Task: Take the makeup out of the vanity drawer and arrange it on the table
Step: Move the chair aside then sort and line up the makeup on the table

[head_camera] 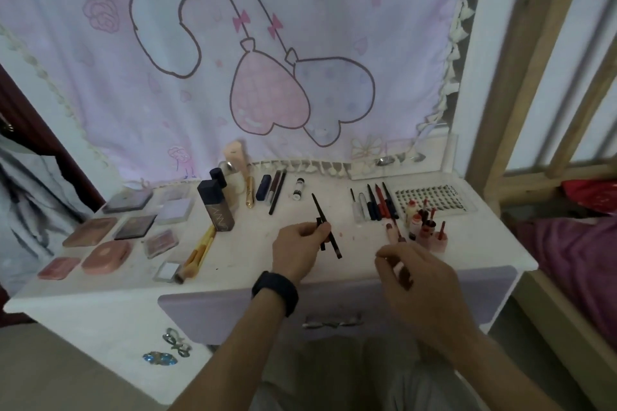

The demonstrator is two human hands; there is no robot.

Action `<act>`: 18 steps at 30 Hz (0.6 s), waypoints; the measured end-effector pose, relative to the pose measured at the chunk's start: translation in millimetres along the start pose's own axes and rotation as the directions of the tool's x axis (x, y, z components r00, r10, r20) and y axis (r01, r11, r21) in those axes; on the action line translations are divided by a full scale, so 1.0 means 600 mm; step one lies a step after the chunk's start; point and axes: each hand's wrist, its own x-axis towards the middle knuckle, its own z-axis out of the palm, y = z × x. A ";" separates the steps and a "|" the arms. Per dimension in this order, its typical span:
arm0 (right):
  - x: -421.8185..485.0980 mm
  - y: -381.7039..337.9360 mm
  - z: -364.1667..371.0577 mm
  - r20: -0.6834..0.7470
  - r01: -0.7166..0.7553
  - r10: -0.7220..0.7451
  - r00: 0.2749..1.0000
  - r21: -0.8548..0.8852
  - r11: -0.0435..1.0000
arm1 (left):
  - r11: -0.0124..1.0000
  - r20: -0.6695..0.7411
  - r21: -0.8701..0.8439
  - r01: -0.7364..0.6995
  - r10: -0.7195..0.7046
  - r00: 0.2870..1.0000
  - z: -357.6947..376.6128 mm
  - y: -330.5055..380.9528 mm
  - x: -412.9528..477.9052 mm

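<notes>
Pinching two thin dark pencils [335,245] in left hand [298,248], above table [253,243] centre, tips angled away. Right hand [419,280] fingers curled, pinching small dark-red item [404,275], blurred, over table front edge. Compacts [107,253] laid out at left, liner row [377,205] and lip bottles [424,223] at right. Lilac drawer front [207,310] below hands.

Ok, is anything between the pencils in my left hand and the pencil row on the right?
Nothing visible. The left hand grips the pencils over the table, and only bare tabletop lies between them and the pencil row. The right hand, pinching a small dark item, is nearer you, off that path.
</notes>
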 end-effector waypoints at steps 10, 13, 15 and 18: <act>0.033 0.209 -0.099 -0.265 -0.335 0.268 0.926 -0.253 0.907 | 0.918 0.038 0.396 0.016 -0.034 0.999 0.055 0.047 0.124; 0.036 0.236 -0.084 -0.166 -0.332 0.290 0.943 -0.378 0.864 | 0.891 0.034 0.453 0.017 -0.037 0.999 0.074 0.054 0.145; 0.038 0.244 -0.069 -0.104 -0.322 0.306 0.946 -0.380 0.867 | 0.873 0.033 0.487 0.016 -0.037 0.999 0.085 0.055 0.157; 0.036 0.252 -0.054 -0.107 -0.312 0.294 0.950 -0.374 0.873 | 0.857 0.027 0.515 0.020 -0.040 0.999 0.092 0.053 0.174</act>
